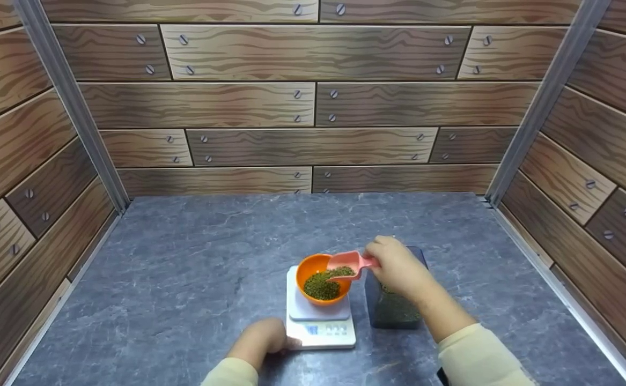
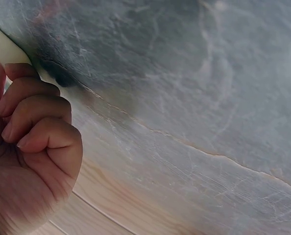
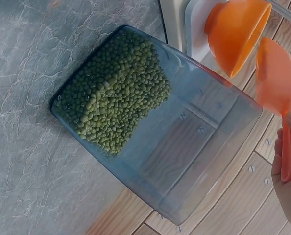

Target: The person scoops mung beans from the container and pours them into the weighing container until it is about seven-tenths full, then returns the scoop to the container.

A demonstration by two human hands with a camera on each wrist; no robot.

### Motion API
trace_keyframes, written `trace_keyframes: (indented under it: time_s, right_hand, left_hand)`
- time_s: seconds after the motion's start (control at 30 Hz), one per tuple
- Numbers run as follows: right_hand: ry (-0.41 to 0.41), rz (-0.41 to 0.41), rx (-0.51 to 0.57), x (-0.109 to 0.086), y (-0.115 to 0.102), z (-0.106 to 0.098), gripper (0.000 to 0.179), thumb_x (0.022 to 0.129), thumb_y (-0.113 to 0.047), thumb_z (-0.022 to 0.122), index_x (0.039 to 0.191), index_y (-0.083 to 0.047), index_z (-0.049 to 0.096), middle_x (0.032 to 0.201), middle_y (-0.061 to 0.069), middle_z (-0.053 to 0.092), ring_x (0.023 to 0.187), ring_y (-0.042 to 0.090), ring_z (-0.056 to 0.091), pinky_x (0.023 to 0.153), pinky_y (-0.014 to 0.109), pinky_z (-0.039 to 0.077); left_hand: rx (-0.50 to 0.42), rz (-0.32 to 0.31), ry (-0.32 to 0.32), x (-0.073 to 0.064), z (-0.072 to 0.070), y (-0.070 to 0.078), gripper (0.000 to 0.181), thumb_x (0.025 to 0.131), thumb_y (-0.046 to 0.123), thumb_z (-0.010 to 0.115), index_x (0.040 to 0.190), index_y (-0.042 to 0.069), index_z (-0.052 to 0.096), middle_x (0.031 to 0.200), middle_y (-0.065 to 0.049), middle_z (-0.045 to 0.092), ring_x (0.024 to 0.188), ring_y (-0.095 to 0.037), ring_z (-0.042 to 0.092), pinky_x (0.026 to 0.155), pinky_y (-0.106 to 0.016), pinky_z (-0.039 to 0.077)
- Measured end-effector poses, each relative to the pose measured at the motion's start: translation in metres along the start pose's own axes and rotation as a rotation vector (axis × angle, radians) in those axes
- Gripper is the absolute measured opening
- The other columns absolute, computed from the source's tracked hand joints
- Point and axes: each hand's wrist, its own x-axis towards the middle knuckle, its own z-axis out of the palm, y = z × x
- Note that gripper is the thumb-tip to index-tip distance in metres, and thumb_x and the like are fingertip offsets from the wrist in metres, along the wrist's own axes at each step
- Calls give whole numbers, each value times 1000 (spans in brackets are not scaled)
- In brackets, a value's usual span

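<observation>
- The right hand point(image 1: 396, 268) grips the handle of a pink scoop point(image 1: 347, 259), palm side hidden in the head view; its fingers close around the handle in the right wrist view.
- The scoop's mouth is over the right side of an orange bowl point(image 1: 308, 265), and a small load of green beans point(image 1: 322, 288) lies at its lip, above more beans in the bowl. Whether scoop and rim touch is hard to tell.
- The bowl sits upright on the platform of a white scale point(image 1: 323, 342), which stands on the grey tabletop point(image 1: 211, 246). The display point(image 1: 311, 330) glows, but its figures are too blurred to read.
- The left hand point(image 1: 266, 332) holds the scale's near left corner, thumb on the edge, other fingers curled in.
- A see-through dark container point(image 3: 194, 142), partly filled with beans, stands just right of the scale.
- For a clean pour, the scoop is best kept low, its lip well inside the rim, tipped gradually so the round beans slide rather than bounce out.
- Leaning on the rim could nudge the bowl or disturb the reading; the left hand should likewise steady lightly, without pressing down.
- Small wrist shakes would suit the last beans, allowing pauses to check the display.
</observation>
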Motion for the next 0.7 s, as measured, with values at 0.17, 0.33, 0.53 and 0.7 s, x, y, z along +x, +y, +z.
trace_keyframes:
  time_s: [0.17, 0.33, 0.53, 0.7]
  right_hand:
    - [12, -6, 8, -1, 3, -1, 11, 72, -4, 70, 78, -9, 63, 75, -2, 54, 73, 19, 52, 70, 37, 45]
    - [36, -22, 8, -2, 7, -2, 10, 72, -4, 71, 77, -8, 63, 74, 0, 54, 73, 20, 52, 70, 38, 45]
    - [43, -23, -40, -2, 6, -5, 13, 70, -2, 71, 77, -8, 62, 75, 0, 53, 74, 22, 52, 70, 37, 45]
    - [40, -46, -105, -3, 4, -5, 12, 72, -7, 72, 78, -9, 62, 77, -1, 52, 75, 20, 50, 69, 34, 45]
  left_hand:
    - [7, -2, 1, 0, 1, 0, 40, 78, 39, 68, 61, 3, 61, 56, -4, 53, 60, -22, 50, 73, -38, 45]
    - [20, -16, 3, 1, 0, 1, 40, 77, 40, 69, 62, 3, 62, 57, -5, 54, 60, -22, 50, 72, -38, 45]
    - [17, -44, -2, 2, 1, 2, 41, 77, 41, 69, 62, 4, 62, 59, -5, 55, 64, -22, 52, 76, -39, 46]
    - [16, -34, 1, 3, 1, 1, 41, 77, 41, 68, 62, 4, 61, 59, -6, 54, 63, -22, 51, 76, -40, 46]
